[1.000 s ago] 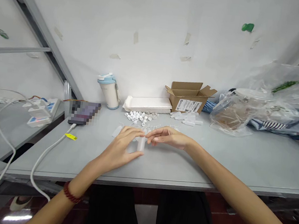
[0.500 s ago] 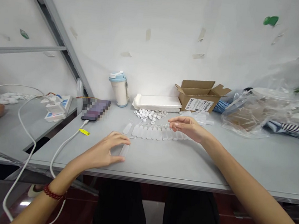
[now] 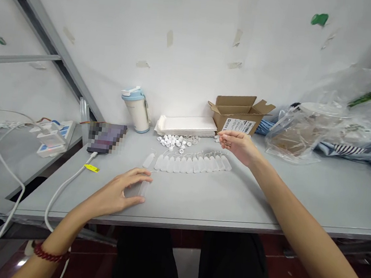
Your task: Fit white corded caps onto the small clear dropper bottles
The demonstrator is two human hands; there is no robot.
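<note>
My left hand (image 3: pixel 117 193) rests near the table's front edge. Its thumb and fingers bracket the two ends of a small translucent plastic bottle (image 3: pixel 144 189) lying flat, with a thin white strand at its far end. Further back, my right hand (image 3: pixel 236 145) is in front of the cardboard box, fingertips drawn together; anything in them is too small to make out. It partly covers some pale plastic pieces there. Between the hands lies a row of translucent bottles (image 3: pixel 189 165) with thin strands, one bottle (image 3: pixel 148 160) slightly apart at the left end.
White caps (image 3: pixel 171 142) lie behind the row, before a stack of white packs (image 3: pixel 187 125). Along the wall stand a tumbler (image 3: pixel 137 110), an open cardboard box (image 3: pixel 238 118) and a clear plastic bag (image 3: pixel 293 133). A phone (image 3: pixel 108 138) with a white cable lies left.
My right hand has lifted off the right end of the bottle row and moved back toward the box. My left hand stays around its bottle. The view has shifted a little.
</note>
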